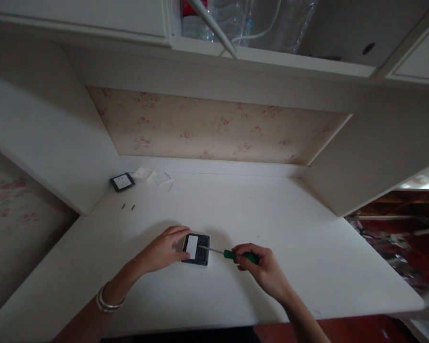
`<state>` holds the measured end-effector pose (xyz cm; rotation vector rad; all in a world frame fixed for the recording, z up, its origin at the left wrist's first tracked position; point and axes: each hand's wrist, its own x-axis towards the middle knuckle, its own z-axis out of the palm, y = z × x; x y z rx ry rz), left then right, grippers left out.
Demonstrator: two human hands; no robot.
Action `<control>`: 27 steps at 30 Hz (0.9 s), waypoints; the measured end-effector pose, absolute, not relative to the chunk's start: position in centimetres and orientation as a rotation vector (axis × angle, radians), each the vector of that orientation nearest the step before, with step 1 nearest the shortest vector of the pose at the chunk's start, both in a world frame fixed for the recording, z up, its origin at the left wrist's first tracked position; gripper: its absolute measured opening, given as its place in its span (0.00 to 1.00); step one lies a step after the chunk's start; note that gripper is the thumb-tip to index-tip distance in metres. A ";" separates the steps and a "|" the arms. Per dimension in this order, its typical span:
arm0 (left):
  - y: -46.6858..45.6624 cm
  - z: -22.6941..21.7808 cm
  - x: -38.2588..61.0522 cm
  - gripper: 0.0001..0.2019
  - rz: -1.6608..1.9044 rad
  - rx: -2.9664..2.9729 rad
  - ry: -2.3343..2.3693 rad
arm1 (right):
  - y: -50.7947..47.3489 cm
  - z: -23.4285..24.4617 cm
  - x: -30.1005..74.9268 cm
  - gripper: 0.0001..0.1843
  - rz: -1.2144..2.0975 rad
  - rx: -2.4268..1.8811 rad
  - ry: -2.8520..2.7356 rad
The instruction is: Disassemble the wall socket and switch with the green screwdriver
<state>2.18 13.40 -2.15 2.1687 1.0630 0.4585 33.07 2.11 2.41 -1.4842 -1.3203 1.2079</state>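
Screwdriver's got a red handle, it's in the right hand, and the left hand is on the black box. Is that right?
Not quite: the handle of the screwdriver is green, not red, as the head view shows. The rest is right: it's in the right hand, and the left hand is on the black box.
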 end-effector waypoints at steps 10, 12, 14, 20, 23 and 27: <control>12.9 -3.2 3.8 0.38 0.424 2.128 1.025 | 4.1 4.7 32.3 0.08 1.087 -1.549 -1.644; 12.9 -3.0 3.9 0.37 0.415 2.126 1.022 | 4.3 4.3 32.4 0.08 1.130 -1.540 -1.584; 12.9 -2.8 4.0 0.36 0.416 2.130 1.016 | 4.3 3.4 32.5 0.09 1.219 -1.520 -1.435; 12.8 -2.7 4.1 0.34 0.431 2.147 1.024 | 3.1 0.3 32.7 0.18 1.426 -1.447 -0.931; 12.8 -2.7 4.1 0.35 0.437 2.157 1.037 | 2.2 -0.7 32.5 0.18 1.457 -1.420 -0.828; 12.7 -2.3 4.2 0.34 0.431 2.197 1.052 | 1.6 -1.4 32.2 0.18 1.474 -1.405 -0.741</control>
